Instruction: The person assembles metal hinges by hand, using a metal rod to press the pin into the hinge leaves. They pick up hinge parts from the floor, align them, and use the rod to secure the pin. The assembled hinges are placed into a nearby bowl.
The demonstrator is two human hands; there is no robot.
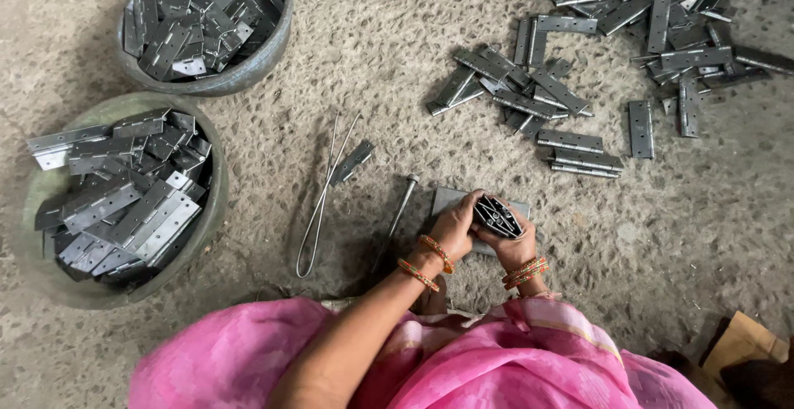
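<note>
Both hands meet over a small bundle of metal hinges [497,215], held just above a flat grey metal block [447,198] that lies on the concrete floor [372,28] close in front of the person's knees. The left hand [454,225] is closed on the bundle's near-left end, fingers curled over the top; the right hand [513,248] cups it from below and the right, its grip likewise clenched on the hinges. The bundle's long axis runs on a slant, from upper left, away from the person, down to lower right, toward the right wrist, with the leaf edges facing up at the camera.

To do this well, the leaves probably need squaring flush against each other, with the block used as a firm base.

Just left of the block a steel rod [400,206] lies on the floor, and further left a bent wire loop [321,198] beside a single hinge [352,162]. Toward the far right of the floor loose hinges [579,70] are scattered in a wide heap. At the left edge sit two round basins, the near basin [217,186] and the far basin [277,41], both piled with hinges.
</note>
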